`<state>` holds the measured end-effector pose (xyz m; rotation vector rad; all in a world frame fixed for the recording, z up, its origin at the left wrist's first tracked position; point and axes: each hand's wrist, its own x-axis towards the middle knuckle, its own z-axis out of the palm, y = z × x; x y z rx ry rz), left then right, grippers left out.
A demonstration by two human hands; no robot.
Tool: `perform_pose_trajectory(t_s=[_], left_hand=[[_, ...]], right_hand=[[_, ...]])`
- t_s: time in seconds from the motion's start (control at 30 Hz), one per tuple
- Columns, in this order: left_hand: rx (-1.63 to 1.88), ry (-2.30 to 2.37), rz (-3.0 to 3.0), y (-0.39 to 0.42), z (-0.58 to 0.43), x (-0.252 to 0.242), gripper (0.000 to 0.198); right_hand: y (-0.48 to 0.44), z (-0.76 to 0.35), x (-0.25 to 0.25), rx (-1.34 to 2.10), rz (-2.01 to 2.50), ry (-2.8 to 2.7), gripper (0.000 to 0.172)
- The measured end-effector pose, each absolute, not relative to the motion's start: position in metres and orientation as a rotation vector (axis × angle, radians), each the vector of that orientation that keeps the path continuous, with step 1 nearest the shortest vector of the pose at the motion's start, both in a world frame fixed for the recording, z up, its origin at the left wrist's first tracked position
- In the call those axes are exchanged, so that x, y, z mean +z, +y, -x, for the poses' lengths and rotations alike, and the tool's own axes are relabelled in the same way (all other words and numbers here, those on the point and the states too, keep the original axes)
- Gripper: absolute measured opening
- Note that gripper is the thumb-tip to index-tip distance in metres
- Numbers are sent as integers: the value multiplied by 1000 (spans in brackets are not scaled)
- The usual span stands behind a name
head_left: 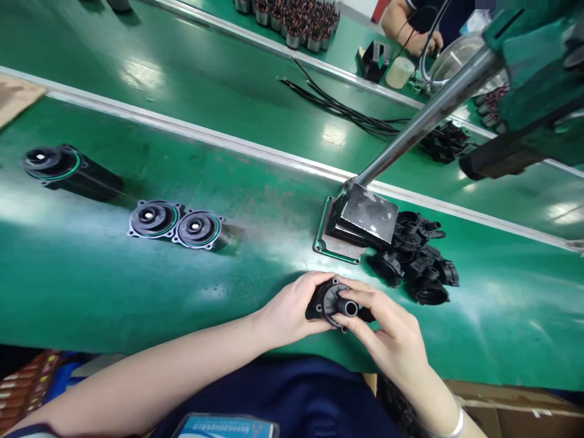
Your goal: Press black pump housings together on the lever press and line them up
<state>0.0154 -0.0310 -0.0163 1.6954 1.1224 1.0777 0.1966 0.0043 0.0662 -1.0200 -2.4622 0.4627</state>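
Both of my hands grip one black plastic pump housing (335, 304) near the front edge of the green bench. My left hand (292, 307) wraps round its body from the left. My right hand (392, 334) pinches its round flange and the tube-shaped port from the right. Just beyond sits a pile of several black pump covers (417, 261). Beside that pile stands the black base block (362, 222) of a press with a slanted steel column (424, 121).
Two black assembled units with green seals (176, 222) lie at centre left, and a longer one (68, 170) further left. Black cables (347, 109) cross the far belt. Another person's hand (420, 39) works at the top right near several motor cores (296, 21).
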Motion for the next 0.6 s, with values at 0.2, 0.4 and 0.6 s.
perform_pose_trajectory(t_s=[0.2, 0.4, 0.6], left_hand=[[1057, 1126, -1692, -31, -15, -15, 69], [1068, 1130, -1707, -32, -15, -14, 69], [1071, 1117, -1714, -31, -15, -16, 68]], right_hand=[[9, -195, 69, 454, 1005, -2480, 23], [7, -196, 68, 462, 999, -2478, 25], [5, -195, 67, 486, 1032, -2457, 26]])
